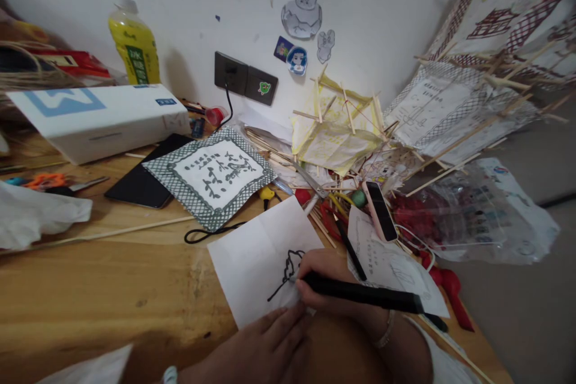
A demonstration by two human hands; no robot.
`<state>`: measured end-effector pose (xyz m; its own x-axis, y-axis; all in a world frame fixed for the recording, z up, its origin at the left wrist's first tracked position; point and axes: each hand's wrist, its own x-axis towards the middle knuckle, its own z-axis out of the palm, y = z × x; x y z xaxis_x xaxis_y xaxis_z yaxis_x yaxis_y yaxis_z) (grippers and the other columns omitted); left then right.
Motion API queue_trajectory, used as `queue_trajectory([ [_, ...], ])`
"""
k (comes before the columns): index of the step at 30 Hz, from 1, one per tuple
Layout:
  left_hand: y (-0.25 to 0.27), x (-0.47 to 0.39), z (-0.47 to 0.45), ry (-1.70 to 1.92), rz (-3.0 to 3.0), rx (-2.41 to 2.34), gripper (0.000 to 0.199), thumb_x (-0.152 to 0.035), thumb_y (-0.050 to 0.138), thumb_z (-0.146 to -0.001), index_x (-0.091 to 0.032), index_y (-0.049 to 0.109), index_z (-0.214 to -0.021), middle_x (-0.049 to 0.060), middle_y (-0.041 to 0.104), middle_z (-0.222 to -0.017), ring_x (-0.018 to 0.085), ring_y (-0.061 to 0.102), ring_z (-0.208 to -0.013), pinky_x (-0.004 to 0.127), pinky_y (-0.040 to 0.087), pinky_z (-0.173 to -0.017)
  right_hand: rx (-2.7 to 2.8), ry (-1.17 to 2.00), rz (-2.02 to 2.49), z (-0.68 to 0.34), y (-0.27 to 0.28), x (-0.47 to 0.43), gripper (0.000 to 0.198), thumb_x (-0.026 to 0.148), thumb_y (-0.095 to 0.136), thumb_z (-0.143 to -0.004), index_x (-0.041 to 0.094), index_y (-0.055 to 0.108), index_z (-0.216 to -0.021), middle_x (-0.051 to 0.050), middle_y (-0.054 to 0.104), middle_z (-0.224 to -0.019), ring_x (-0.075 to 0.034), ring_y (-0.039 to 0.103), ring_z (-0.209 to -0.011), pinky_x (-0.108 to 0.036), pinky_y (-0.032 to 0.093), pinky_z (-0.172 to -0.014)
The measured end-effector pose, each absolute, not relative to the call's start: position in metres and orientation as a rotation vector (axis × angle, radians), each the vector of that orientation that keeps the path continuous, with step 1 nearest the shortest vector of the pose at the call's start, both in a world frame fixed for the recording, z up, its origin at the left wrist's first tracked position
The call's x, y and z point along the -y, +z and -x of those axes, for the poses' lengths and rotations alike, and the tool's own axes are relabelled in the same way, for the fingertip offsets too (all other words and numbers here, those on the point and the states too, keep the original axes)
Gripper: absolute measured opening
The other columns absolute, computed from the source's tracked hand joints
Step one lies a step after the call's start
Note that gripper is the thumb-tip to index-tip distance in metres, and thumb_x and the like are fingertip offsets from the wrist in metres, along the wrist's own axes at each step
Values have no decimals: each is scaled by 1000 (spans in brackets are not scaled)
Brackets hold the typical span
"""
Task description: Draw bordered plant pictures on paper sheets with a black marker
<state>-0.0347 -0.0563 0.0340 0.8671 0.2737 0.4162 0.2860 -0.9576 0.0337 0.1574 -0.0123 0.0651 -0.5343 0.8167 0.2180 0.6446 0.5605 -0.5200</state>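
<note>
My right hand [321, 282] is closed round a thick black marker pen [364, 293], whose tip is at a black line drawing on a white sheet of paper [252, 264]. The drawing has a curled, leaf-like outline and a short straight line running down to the left. My left hand [270, 342] lies flat on the sheet's lower edge, fingers stretched out and close to my right hand. Just beyond the sheet is a finished-looking picture [220, 174] with a dark green lattice border and plant shapes. A second drawn sheet [382, 258] lies right of my right hand.
A white box [126, 126], a yellow drink bottle [134, 42] and orange-handled scissors [49, 181] are at the left. Paper-and-stick lantern frames [337, 126] stand at the back right. A phone [380, 210], open scissors [310, 180] and a clear plastic bag [477, 210] lie nearby.
</note>
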Motion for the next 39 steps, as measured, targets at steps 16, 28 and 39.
queue_trajectory([
  [16, 36, 59, 37, -623, 3034, 434, 27, -18, 45, -94, -10, 63, -113, 11, 65, -119, 22, 57, -111, 31, 44, -90, 2312, 520, 1223, -164, 64, 9, 7, 17, 55, -72, 20, 54, -65, 2, 60, -60, -12, 54, -57, -22, 40, -55],
  [28, 39, 60, 37, -618, 3054, 462, 27, -16, 48, -92, -9, 62, -114, 12, 64, -121, 24, 58, -111, 32, 45, -90, 2315, 459, 1294, -167, 63, 5, 9, 18, 57, -72, 19, 55, -63, 2, 59, -58, -11, 53, -55, -21, 38, -53],
  [39, 35, 59, 36, -585, 3059, 433, 28, -17, 47, -92, -8, 62, -115, 12, 62, -123, 24, 55, -115, 32, 43, -92, 2274, 448, 1283, -170, 61, 2, 11, 19, 56, -72, 19, 53, -62, 3, 55, -56, -11, 50, -52, -22, 36, -52],
])
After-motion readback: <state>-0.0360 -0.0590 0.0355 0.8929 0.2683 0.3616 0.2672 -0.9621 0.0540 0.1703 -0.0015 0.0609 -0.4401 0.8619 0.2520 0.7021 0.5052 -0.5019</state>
